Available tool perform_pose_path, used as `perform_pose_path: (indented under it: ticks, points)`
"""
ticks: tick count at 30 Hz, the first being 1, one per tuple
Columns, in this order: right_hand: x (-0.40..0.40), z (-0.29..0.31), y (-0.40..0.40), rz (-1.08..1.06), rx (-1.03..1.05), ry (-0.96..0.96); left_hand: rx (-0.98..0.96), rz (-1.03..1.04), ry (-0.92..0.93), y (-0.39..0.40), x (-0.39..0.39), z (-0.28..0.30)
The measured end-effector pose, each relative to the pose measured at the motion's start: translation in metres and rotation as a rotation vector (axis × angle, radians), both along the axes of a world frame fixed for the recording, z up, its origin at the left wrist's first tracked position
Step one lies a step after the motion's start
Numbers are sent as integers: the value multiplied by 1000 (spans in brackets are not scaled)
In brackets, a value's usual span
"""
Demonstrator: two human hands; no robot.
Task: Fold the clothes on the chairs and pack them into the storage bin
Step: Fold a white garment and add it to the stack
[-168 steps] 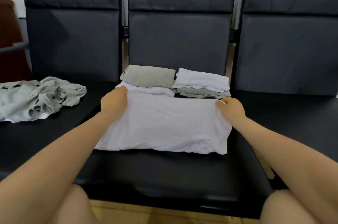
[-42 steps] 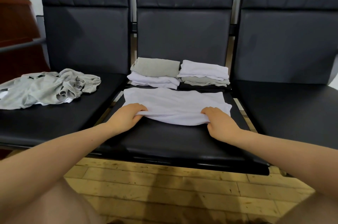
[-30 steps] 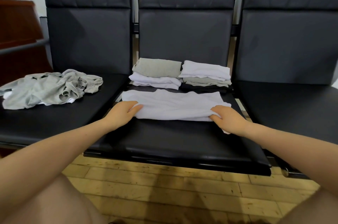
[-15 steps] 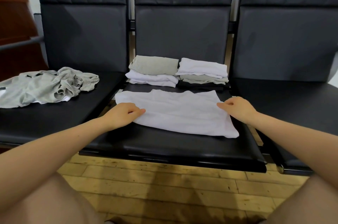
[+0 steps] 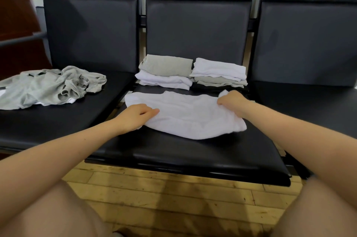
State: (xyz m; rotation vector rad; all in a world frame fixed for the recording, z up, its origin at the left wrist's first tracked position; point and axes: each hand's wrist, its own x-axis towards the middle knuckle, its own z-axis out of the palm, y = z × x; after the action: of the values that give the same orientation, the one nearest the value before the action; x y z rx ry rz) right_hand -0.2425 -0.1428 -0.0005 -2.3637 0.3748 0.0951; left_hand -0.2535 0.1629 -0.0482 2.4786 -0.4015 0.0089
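Note:
A white garment [image 5: 189, 118] lies partly folded on the middle chair's seat [image 5: 185, 151]. My left hand [image 5: 136, 117] rests on its near left part, thumb and fingertips pinched together on the cloth. My right hand [image 5: 232, 104] grips the garment's far right corner, and a bit of cloth sticks up above the knuckles. Behind the garment stand two folded stacks: a left stack [image 5: 166, 71] with grey on top of white, and a right stack [image 5: 219, 72] with white on top of grey. No storage bin is in view.
A crumpled pile of grey clothes [image 5: 48, 86] lies on the left chair's seat. The right chair's seat [image 5: 309, 105] holds nothing. Below the seats is a wooden floor [image 5: 173, 194]. Brown wooden furniture [image 5: 15, 24] stands at the far left.
The garment was folded once towards the back. My right hand has since shifted from the near right edge to the far right corner and bunched it up. My left hand stays at the left side.

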Motion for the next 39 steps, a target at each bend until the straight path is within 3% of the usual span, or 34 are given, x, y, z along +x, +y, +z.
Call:
perform_pose_path:
  ticks: [2,4,7,10,14,17,19,22,24,27,30,35,39]
  points:
    - [6,13,19,73,-153,-8,-76,41,14,0,-1,3]
    - [8,20,39,157,-149,-37,-134,71,34,3,2,4]
    - [7,15,65,320,118,-35,-179,127,47,5,4,5]
    - [5,8,86,466,377,126,-177,157,26,3,8,6]
    - [15,8,82,338,549,45,-146,167,16,-4,15,4]
    - [23,-9,62,107,299,-26,-107,190,17,-11,18,2]
    - [21,-22,52,110,95,63,-96,204,12,-16,21,-1]
    - [13,-31,51,200,-51,121,-100,228,56,-23,22,-5]
    - [11,-33,59,236,18,135,-39,224,69,-26,22,-7]
    - [11,-36,63,213,293,164,17,194,63,-33,23,-4]
    - [11,-27,49,146,467,64,-26,154,71,-42,25,-1]
    - [22,-6,18,34,341,-51,-38,120,1,-49,25,-2]
    - [24,11,10,70,221,-111,-150,148,79,-42,24,-6]
